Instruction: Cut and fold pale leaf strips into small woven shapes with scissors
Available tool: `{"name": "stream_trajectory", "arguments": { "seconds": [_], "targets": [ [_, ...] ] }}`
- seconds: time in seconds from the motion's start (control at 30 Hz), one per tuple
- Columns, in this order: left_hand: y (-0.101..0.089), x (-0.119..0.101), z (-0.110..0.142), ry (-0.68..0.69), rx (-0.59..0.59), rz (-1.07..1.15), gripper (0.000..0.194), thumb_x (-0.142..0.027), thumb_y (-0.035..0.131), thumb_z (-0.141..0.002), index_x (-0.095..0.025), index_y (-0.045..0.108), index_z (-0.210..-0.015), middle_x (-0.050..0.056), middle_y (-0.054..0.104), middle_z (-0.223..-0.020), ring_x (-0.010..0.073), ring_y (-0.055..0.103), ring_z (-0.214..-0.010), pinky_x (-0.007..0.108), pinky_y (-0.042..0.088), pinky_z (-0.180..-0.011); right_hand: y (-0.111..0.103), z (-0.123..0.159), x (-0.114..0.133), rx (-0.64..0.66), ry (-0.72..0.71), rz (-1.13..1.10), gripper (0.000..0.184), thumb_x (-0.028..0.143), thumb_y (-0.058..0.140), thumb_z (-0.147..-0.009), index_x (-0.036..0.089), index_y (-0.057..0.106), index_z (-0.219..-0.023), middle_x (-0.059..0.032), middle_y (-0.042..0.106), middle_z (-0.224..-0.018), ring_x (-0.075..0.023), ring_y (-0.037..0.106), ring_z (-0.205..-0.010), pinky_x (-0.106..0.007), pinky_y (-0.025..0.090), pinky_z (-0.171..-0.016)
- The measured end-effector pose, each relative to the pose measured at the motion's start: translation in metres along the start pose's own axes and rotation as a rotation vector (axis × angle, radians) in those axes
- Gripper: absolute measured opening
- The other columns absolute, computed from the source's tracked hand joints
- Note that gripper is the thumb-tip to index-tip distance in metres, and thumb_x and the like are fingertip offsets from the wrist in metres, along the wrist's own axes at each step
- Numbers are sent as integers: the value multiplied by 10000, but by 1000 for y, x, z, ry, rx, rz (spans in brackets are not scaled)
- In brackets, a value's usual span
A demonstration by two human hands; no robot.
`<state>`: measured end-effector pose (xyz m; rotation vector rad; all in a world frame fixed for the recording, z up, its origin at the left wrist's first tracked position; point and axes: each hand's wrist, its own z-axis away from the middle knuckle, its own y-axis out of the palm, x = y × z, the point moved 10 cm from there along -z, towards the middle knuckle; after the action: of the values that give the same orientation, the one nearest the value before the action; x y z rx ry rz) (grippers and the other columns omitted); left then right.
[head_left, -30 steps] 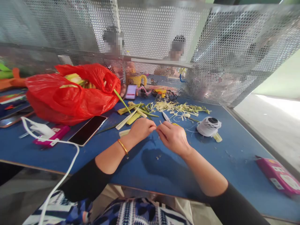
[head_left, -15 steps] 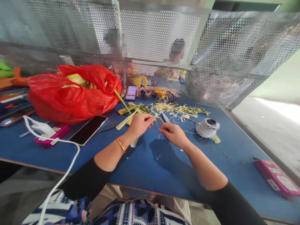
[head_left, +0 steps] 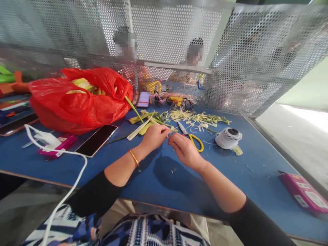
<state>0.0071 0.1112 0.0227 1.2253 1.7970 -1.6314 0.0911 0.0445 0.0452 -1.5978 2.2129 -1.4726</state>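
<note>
Fingers of my left hand (head_left: 156, 136) are pinched together at the tips, on a small pale green leaf piece (head_left: 174, 130) that partly shows past them. Close against it, my right hand (head_left: 185, 150) is closed with its fingertips bent inward; what they hold is hidden. Scissors with yellow handles (head_left: 196, 143) lie just behind my right hand, their blades pointing away. To the right stands a spool of white thread (head_left: 228, 138), a loose strand trailing from it toward my right hand. Cut leaf strips (head_left: 139, 130) and pale trimmings (head_left: 194, 117) lie beyond my hands.
A red plastic bag (head_left: 84, 109) of leaf stalks sits at the left. Before it are a phone (head_left: 96, 140), a magenta box (head_left: 57, 147) and a white cable (head_left: 81, 167). Another magenta box (head_left: 303, 192) lies far right. Perforated metal panel (head_left: 174, 34) fronts the table, people behind.
My right hand has moved left and inward, now meeting my left fingertips. The thread end that hung between my hands is no longer visible. More of the scissors' yellow handles shows.
</note>
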Motion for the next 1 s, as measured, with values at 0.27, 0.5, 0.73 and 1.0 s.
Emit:
{"name": "stream_trajectory", "arguments": {
  "seconds": [0.27,0.5,0.73,1.0],
  "targets": [
    [22,-17,6,217,178,-359,197,-162,573,-824,-173,718,-691,81,727,-755,199,639,-756,258,383,-640,-3,0,-6,33,139,-52,180,235,440,-912,213,515,-750,-28,600,-750,-142,520,-683,-262,412,-649],
    [37,-36,23,276,500,134,121,-188,634,-805,-200,735,-739,11,690,-674,121,596,-601,214,431,-614,-20,8,-62,-58,569,-732,264,438,629,-776,201,534,-708,17,550,-673,-77,352,-472,-242,326,-466],
    [-3,-17,3,78,55,381,137,-223,600,-847,-161,708,-789,-3,658,-626,101,574,-542,204,455,-568,-2,17,-80,-303,675,-1037,261,382,706,-711,219,502,-714,-3,600,-739,-123,581,-610,-279,510,-636],
    [0,-14,4,159,-50,-224,217,-194,546,-856,-169,744,-772,47,730,-722,167,643,-674,251,433,-620,-4,5,-12,-108,151,8,186,232,457,-922,215,566,-773,-60,645,-801,-177,600,-733,-292,458,-698]
  ]
}}
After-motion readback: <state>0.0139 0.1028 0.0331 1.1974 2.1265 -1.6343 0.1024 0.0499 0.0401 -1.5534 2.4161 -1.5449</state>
